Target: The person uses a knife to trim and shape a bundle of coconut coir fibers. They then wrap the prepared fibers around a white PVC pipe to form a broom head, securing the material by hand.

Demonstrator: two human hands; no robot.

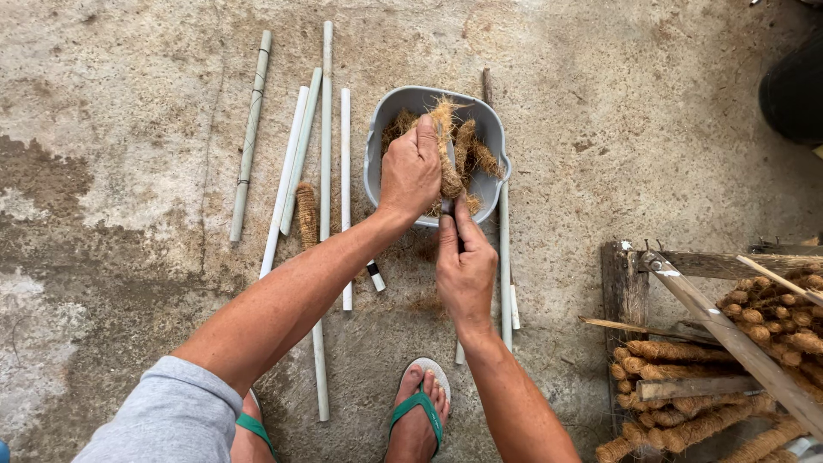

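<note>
Left hand grips a coir-wrapped pole above the grey tub; right hand apparently grips its lower end.

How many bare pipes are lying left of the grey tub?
5: taped grey pipe farthest left, two slanted pipes, one long pipe, one white pipe nearest the tub. The forearm may hide others.

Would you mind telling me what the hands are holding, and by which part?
Both hold one slim pipe being wrapped in coconut fibre: the left hand grips the fibre-wrapped upper part over the grey tub; the right hand pinches the bare section just below.
</note>
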